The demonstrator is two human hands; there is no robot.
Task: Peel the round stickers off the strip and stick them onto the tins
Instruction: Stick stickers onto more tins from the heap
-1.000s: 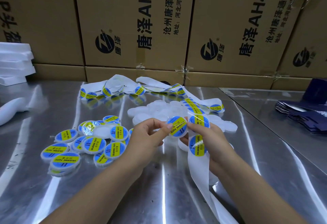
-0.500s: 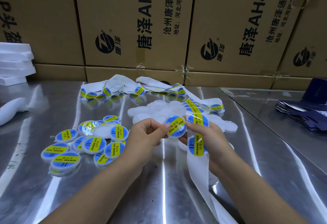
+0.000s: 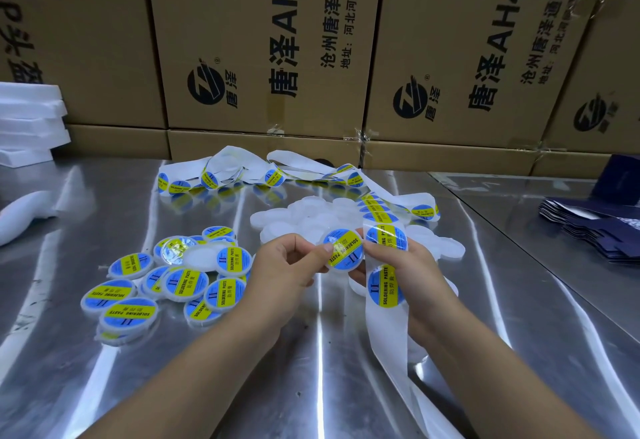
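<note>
My left hand [image 3: 289,274] pinches a small round white tin [image 3: 343,249] that carries a blue and yellow "SOLDERING PASTE" sticker, thumb on its face. My right hand [image 3: 403,274] holds the white backing strip [image 3: 384,331], which bears two more round stickers [image 3: 386,284] and hangs down toward me; its fingertips touch the tin's right edge. A heap of unlabelled white tins [image 3: 304,218] lies just behind my hands. Labelled tins [image 3: 180,282] are piled to the left on the steel table.
The strip trails back in loops [image 3: 242,170] across the steel table [image 3: 311,369] toward a wall of cardboard boxes [image 3: 263,43]. White foam pieces [image 3: 27,123] sit at far left. Dark blue flat cartons [image 3: 595,227] are stacked at right.
The sticker now lies flat on the tin between my hands, and the tin has turned a little in my left fingers. The hands stay at the same spot.
</note>
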